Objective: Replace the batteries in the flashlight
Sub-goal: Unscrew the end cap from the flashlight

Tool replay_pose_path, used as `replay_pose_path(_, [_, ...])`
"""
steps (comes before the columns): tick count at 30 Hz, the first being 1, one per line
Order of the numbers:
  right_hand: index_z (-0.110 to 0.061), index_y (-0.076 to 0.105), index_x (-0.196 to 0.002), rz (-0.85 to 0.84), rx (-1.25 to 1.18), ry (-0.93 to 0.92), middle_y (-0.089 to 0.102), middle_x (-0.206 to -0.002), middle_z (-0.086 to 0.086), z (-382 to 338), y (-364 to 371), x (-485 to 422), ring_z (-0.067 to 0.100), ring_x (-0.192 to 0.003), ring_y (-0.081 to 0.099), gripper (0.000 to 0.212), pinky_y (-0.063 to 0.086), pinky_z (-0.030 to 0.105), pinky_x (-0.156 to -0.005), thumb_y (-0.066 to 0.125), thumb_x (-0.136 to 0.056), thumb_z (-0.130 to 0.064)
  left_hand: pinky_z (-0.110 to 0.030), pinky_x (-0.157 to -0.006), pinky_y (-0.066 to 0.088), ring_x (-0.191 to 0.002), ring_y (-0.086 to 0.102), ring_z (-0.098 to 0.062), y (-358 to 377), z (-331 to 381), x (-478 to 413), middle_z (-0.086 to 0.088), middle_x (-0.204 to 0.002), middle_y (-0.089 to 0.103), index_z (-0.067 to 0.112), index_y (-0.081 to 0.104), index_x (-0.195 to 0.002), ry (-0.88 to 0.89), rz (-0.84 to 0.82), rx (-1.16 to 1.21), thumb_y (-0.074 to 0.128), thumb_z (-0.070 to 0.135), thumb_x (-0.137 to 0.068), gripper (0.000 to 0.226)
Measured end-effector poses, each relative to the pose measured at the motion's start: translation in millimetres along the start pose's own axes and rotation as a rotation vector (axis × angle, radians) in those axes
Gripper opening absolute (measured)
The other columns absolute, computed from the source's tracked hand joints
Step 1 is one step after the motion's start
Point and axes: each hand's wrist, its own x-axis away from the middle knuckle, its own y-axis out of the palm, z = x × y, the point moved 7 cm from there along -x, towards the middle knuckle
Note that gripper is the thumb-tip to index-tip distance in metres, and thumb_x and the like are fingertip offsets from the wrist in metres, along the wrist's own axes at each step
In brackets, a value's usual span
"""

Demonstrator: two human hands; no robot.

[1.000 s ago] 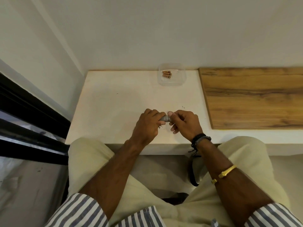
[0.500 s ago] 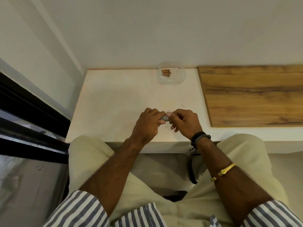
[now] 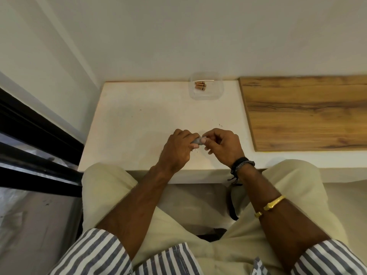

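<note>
Little has moved since 0.5 s back: both hands hold station over the near edge of the table (image 3: 139, 120). The left hand (image 3: 176, 150) is curled round the small grey flashlight (image 3: 196, 140). The right hand (image 3: 222, 145), at its 3 o'clock, pinches the exposed end. Spare batteries (image 3: 200, 85) lie in a clear tub (image 3: 216, 94) at 12 o'clock, well apart. Risk: with only a fingertip grip, a freed cap or cell could drop off the edge.

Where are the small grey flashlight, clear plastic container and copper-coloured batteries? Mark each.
small grey flashlight (image 3: 196, 141): head view, exposed barrel.
clear plastic container (image 3: 216, 93): head view, bare right part.
copper-coloured batteries (image 3: 200, 85): head view, middle of cluster.
</note>
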Motion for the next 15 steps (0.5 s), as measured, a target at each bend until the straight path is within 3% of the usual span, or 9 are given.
replay_pose_path(2, [-0.013, 0.075, -0.103, -0.006, 0.010, -0.059, 0.074, -0.094, -0.002, -2.9, -1.4, -1.1, 0.012, -0.081, 0.070, 0.018, 0.063, 0.036, -0.079, 0.079, -0.086, -0.011, -0.042, -0.073, 0.051, -0.088, 0.058, -0.030, 0.5, -2.7, 0.2, -0.014, -0.102, 0.071, 0.004, 0.066, -0.116, -0.015, 0.001, 0.004, 0.061, 0.008, -0.089, 0.028])
replay_pose_path(4, [-0.018, 0.073, -0.111, -0.042, -0.026, -0.077, 0.073, -0.107, -0.005, -4.5, 0.6, -2.1, 0.014, -0.095, 0.069, 0.034, 0.062, 0.038, -0.087, 0.083, -0.080, -0.008, -0.043, -0.074, 0.053, -0.089, 0.059, -0.032, 0.3, -4.2, 0.8, -0.015, -0.104, 0.071, 0.002, 0.066, -0.117, -0.022, 0.003, 0.006, 0.063, 0.006, -0.088, 0.030])
replay_pose_path(7, [-0.026, 0.062, -0.127, -0.058, -0.043, 0.042, 0.069, -0.115, -0.007, -0.2, 2.1, -0.3, 0.009, -0.091, 0.071, 0.051, 0.063, 0.028, -0.076, 0.082, -0.082, -0.037, -0.042, -0.077, 0.052, -0.093, 0.058, -0.030, 1.0, -4.5, 1.1, -0.013, -0.107, 0.070, 0.005, 0.066, -0.119, -0.019, -0.002, 0.000, 0.062, 0.008, -0.090, 0.029])
replay_pose_path(9, [-0.017, 0.069, -0.113, -0.023, -0.025, 0.080, 0.075, -0.098, -0.001, 2.3, 1.1, 0.0, 0.011, -0.071, 0.074, 0.033, 0.064, 0.030, -0.063, 0.070, -0.092, -0.043, -0.042, -0.077, 0.051, -0.092, 0.059, -0.030, 1.7, -3.7, 1.1, -0.013, -0.106, 0.071, 0.005, 0.066, -0.117, -0.016, -0.005, -0.002, 0.061, 0.012, -0.090, 0.029])
replay_pose_path(11, [-0.013, 0.074, -0.099, -0.005, -0.023, 0.065, 0.075, -0.081, 0.001, 2.2, 0.3, 0.2, 0.011, -0.062, 0.073, 0.024, 0.062, 0.030, -0.059, 0.066, -0.097, -0.036, -0.041, -0.077, 0.051, -0.090, 0.059, -0.030, 2.4, -2.8, 1.1, -0.014, -0.105, 0.071, 0.004, 0.067, -0.116, -0.012, -0.012, -0.005, 0.058, 0.016, -0.089, 0.030])
replay_pose_path(15, [-0.014, 0.076, -0.103, -0.003, 0.007, -0.034, 0.074, -0.090, -0.003, -0.9, -0.9, -0.9, 0.013, -0.080, 0.071, 0.014, 0.061, 0.028, -0.076, 0.076, -0.089, -0.014, -0.041, -0.075, 0.051, -0.088, 0.058, -0.029, 1.7, -4.1, 0.7, -0.014, -0.103, 0.071, 0.004, 0.067, -0.115, -0.024, -0.003, 0.011, 0.058, 0.014, -0.091, 0.028])
